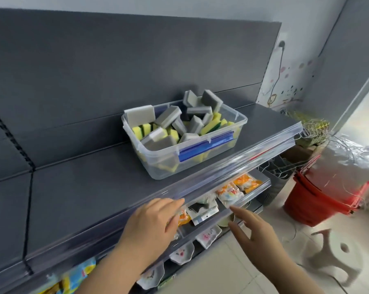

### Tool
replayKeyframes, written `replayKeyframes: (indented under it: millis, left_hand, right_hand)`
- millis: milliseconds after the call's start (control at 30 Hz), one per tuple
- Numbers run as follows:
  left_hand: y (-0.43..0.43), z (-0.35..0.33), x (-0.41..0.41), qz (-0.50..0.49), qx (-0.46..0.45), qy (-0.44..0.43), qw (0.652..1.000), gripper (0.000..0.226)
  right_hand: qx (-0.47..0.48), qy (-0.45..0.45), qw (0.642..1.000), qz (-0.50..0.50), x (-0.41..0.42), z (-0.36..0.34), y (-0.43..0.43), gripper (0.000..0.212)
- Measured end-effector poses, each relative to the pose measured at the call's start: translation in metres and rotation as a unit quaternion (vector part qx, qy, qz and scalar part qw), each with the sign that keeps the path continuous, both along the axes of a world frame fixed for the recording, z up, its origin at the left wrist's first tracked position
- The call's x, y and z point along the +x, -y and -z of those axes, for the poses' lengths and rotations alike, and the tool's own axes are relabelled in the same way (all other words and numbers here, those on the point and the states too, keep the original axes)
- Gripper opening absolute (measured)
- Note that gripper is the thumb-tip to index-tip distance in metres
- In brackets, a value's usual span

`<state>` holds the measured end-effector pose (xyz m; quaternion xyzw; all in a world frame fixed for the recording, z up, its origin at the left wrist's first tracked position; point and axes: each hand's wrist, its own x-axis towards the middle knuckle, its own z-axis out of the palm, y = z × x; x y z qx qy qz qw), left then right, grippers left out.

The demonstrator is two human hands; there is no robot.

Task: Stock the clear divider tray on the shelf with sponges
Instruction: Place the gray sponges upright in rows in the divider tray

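Observation:
A clear plastic bin [242, 120] with blue clip handles stands on the dark grey shelf [83, 187], right of centre. It is heaped with sponges [171, 118], grey ones and yellow-green ones, lying at all angles. My left hand [156, 219] hovers in front of the shelf's clear front rail [232, 166], fingers relaxed and holding nothing. To its right, my right hand [249, 223] is spread with fingers straight, also holding nothing. Both hands are below and in front of the bin, apart from it. I see no divider tray on the shelf.
Lower shelves hold packaged goods [232, 192] and small white dishes [207, 237]. On the tiled floor to the right stand stacked red baskets [319, 198], a white stool [336, 257] and tangled wire hangers [313, 132]. The shelf's grey back panel rises behind the bin.

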<state>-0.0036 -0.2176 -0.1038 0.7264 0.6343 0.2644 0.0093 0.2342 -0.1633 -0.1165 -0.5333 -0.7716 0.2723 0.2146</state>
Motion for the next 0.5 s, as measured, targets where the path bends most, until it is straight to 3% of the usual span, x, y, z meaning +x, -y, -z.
replayKeyframes:
  millis: [233,500]
  left_hand:
    - [-0.1,-0.044,-0.001,-0.017,0.125,0.0,0.992,0.039]
    - [-0.234,-0.062,0.002,-0.029,0.15,-0.001,0.988,0.037]
  right_hand:
    - [0.054,0.008,0.998,-0.02,0.007,-0.042,-0.104,0.04]
    - [0.112,0.004,0.99,-0.081,0.006,-0.1,-0.23,0.035]
